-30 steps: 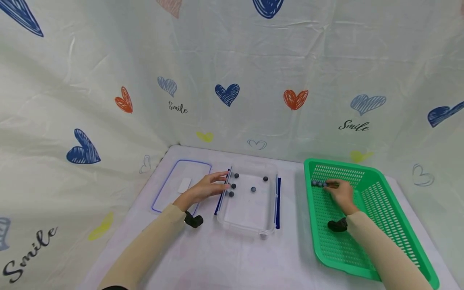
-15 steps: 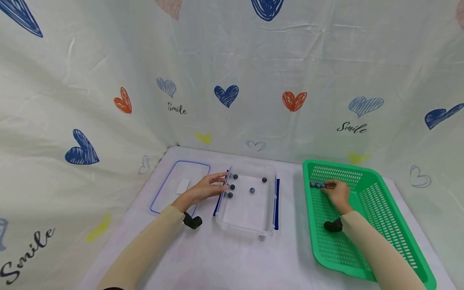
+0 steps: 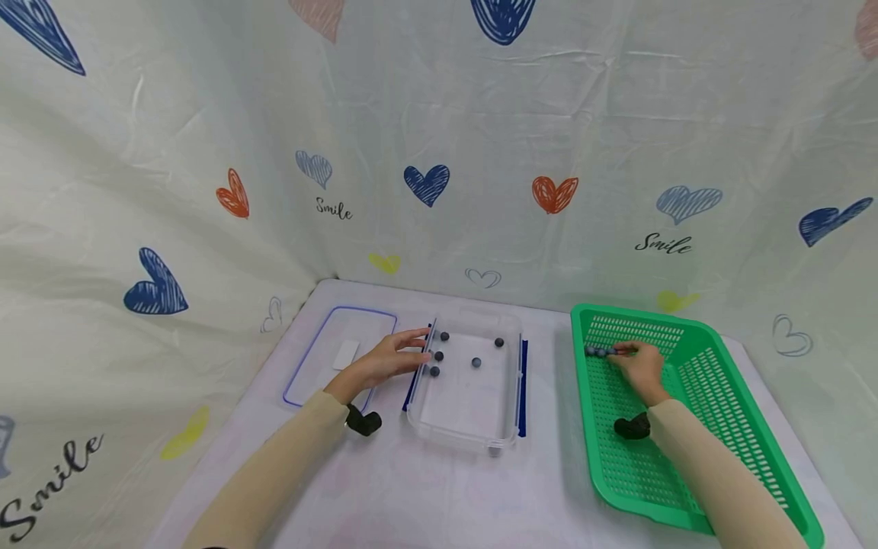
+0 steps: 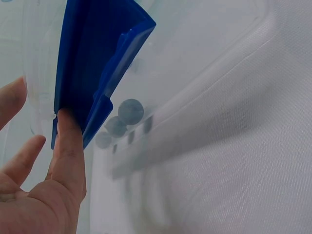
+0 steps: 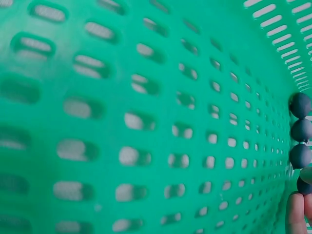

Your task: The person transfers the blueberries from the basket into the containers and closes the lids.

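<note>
The right hand [image 3: 641,370] pinches a ball [image 5: 303,187] at ten o'clock in the green basket [image 3: 585,404]; bumping the neighbouring balls [image 5: 300,130] could scatter them. The left hand [image 3: 381,360], fingers spread at ten o'clock on the clear box [image 3: 458,438], could skew it by pressing.

4 dk balls [image 5: 301,130] in touching row, far L in grn basket [image 3: 610,396], 5 more loose, clr open-top box [image 3: 472,404]

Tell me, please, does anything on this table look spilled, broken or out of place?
Nothing stands out. The clear box stands upright with scattered dark balls inside, and a blue-rimmed lid lies flat beside it. The green basket holds a row of dark balls. I see no spill or damage.
</note>
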Demonstrator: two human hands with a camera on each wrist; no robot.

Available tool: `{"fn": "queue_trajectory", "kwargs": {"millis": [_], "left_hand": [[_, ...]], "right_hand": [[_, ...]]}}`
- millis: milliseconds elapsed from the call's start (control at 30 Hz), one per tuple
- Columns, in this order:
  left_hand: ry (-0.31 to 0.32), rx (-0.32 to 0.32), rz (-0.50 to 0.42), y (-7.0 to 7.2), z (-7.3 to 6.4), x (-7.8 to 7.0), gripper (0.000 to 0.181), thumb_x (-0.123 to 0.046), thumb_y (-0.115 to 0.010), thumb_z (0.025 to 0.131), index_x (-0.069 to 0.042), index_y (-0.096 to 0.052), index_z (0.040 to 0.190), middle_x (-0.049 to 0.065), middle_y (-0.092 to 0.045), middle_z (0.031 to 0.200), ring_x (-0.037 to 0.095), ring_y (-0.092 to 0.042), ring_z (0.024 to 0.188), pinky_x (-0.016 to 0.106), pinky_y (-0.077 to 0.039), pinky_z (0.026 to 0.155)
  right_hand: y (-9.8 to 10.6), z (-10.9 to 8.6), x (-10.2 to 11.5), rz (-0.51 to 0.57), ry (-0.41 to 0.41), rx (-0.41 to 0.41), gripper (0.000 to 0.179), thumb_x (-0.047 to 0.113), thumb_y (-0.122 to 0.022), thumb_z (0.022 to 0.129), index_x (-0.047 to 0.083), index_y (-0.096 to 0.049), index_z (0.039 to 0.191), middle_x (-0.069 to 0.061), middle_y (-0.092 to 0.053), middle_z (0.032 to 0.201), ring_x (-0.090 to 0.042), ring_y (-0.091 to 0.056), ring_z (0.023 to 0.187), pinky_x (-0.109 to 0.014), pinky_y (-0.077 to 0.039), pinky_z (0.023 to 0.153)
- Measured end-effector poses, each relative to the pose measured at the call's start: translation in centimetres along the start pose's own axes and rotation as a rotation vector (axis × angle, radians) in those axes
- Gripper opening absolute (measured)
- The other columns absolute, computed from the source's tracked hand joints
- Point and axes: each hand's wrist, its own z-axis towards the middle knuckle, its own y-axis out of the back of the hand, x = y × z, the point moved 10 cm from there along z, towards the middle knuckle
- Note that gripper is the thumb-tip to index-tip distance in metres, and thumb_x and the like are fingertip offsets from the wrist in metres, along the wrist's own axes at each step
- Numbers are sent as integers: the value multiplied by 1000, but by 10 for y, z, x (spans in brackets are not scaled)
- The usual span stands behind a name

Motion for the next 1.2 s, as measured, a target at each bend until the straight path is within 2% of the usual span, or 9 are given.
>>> {"fn": "queue_trajectory", "kwargs": {"millis": [133, 433, 533, 700, 767, 833, 933, 1067, 1200], "left_hand": [[2, -4, 4, 0, 0, 1, 69, -19, -73, 94, -15, -40, 154, 19, -38, 152, 26, -56, 123, 40, -46, 105], [5, -4, 2, 1, 0, 2, 69, -20, -73, 94, -15, -40, 154, 20, -38, 151, 28, -56, 125, 41, -46, 105], [4, 2, 0, 1, 0, 3, 69, -20, -73, 94, -14, -39, 154, 20, -37, 152, 28, -55, 125, 41, -46, 105], [0, 2, 0, 1, 1, 2, 69, -19, -73, 94, -15, -40, 154, 20, -38, 151, 28, -55, 125, 41, -46, 105], [1, 0, 0, 1, 1, 2, 68, -19, -73, 94, -16, -40, 154, 19, -38, 151, 28, -55, 125, 41, -46, 105], [2, -1, 3, 1, 1, 2, 69, -19, -73, 94, -16, -40, 154, 20, -38, 151, 28, -55, 125, 41, -46, 105], [3, -4, 7, 1, 1, 3, 69, -20, -73, 94, -15, -40, 154, 20, -37, 151, 28, -55, 125, 41, -46, 105], [-1, -3, 2, 1, 0, 2, 68, -19, -72, 94, -15, -40, 154, 20, -37, 152, 28, -55, 125, 41, -46, 105], [-1, -2, 0, 1, 0, 1, 68, -18, -72, 94, -15, -40, 154, 20, -37, 152, 27, -55, 125, 41, -46, 105]], "right_hand": [[4, 2, -1, 8, -3, -4, 26, 3, -72, 89, -14, -67, 109, -28, -68, 98, -7, -57, 73, -19, -49, 56], [16, 0, 4, -6, -4, -1, 28, 7, -73, 90, -12, -69, 109, -27, -69, 99, -4, -55, 74, -19, -49, 57], [18, 0, 4, -12, -29, 11, 30, 12, -72, 92, -11, -68, 112, -26, -69, 101, -12, -59, 79, -23, -51, 60], [21, -2, 8, 17, -82, 34, 34, 17, -70, 95, -9, -66, 117, -26, -67, 107, -35, -58, 100, -41, -55, 74], [23, -3, 10, 28, -102, 40, 36, 19, -70, 95, -8, -66, 118, -24, -67, 106, -36, -56, 104, -45, -55, 77], [27, -4, 13, 44, -120, 39, 36, 19, -71, 94, -8, -66, 118, -20, -68, 104, -32, -57, 103, -44, -54, 79], [32, -5, 18, 83, -128, 42, 38, 19, -72, 94, -8, -66, 119, -10, -69, 99, -17, -56, 96, -44, -54, 83], [38, -8, 26, 145, -113, 53, 41, 20, -72, 94, -9, -64, 121, -1, -68, 95, 0, -53, 85, -50, -52, 93], [43, -10, 34, 159, -99, 73, 42, 22, -72, 94, -8, -64, 123, 4, -65, 98, 4, -53, 84, -47, -52, 94]]}}
